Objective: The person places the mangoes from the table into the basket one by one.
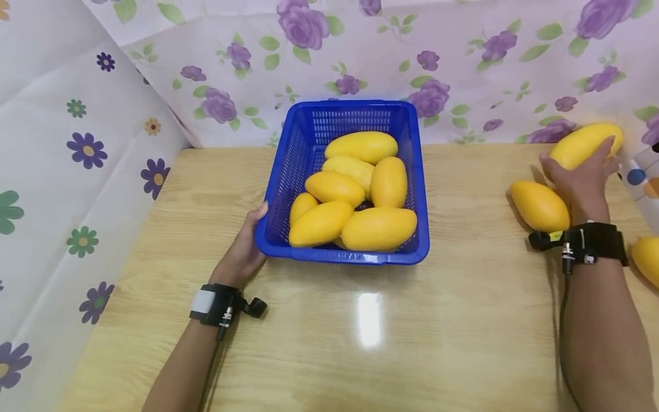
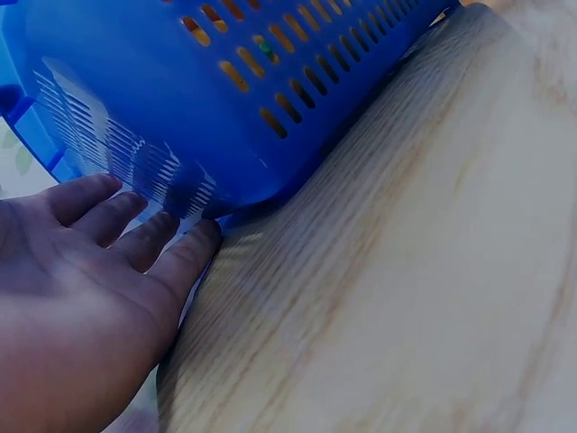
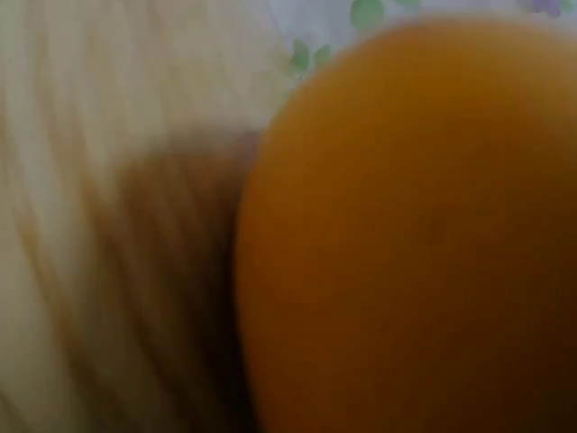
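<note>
A blue plastic basket [image 1: 342,257] with slotted walls stands on the table, holding several yellow mangoes [image 1: 380,229]. At its left side is my left hand [image 1: 242,246], its thumb by the rim. The left wrist view shows that hand's fingers [image 2: 117,216] stretched out against the basket's wall [image 2: 234,144]. Far to the right, my right hand [image 1: 587,177] grips a mango [image 1: 582,143] near the flowered backdrop, fingers over its right end. Another mango [image 1: 540,206] lies just left of that wrist. One blurred mango [image 3: 415,244] fills much of the right wrist view, hiding the right hand there.
At the right edge a further mango [image 1: 647,260] is partly cut off, below a white dotted object [image 1: 640,177]. Flowered sheeting [image 1: 355,51] borders the back of the wooden table [image 1: 463,320], and more sheeting [image 1: 67,189] hangs on the left. Cables trail from both wrist cameras.
</note>
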Motion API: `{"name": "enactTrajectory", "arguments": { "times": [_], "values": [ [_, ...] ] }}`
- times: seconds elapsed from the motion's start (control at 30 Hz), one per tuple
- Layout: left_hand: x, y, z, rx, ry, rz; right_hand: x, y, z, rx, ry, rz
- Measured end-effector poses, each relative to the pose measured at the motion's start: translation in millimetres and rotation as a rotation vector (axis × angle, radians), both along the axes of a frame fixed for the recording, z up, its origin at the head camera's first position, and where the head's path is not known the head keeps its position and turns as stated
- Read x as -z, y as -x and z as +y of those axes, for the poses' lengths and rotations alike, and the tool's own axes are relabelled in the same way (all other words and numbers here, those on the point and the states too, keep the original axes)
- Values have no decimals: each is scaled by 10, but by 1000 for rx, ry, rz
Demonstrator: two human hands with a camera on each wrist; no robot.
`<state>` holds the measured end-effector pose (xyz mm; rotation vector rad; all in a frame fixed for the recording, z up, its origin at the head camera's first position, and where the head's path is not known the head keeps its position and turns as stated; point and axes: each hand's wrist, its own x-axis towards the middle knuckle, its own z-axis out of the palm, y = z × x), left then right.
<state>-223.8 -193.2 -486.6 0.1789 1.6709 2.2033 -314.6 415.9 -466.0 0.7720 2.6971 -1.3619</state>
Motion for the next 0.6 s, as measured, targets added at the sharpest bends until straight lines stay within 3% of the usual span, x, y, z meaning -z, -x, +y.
{"name": "enactTrajectory", "arguments": {
  "times": [0.2,0.37,0.6],
  "values": [
    [-8,4,15,-14,-6,-3,95,98,42,91,-115,85],
    [2,-13,32,-19,-36,-14,96,155,46,174,-136,138],
    [46,-27,-3,-36,-27,-22,107,220,8,204,-52,195]
  ]
}}
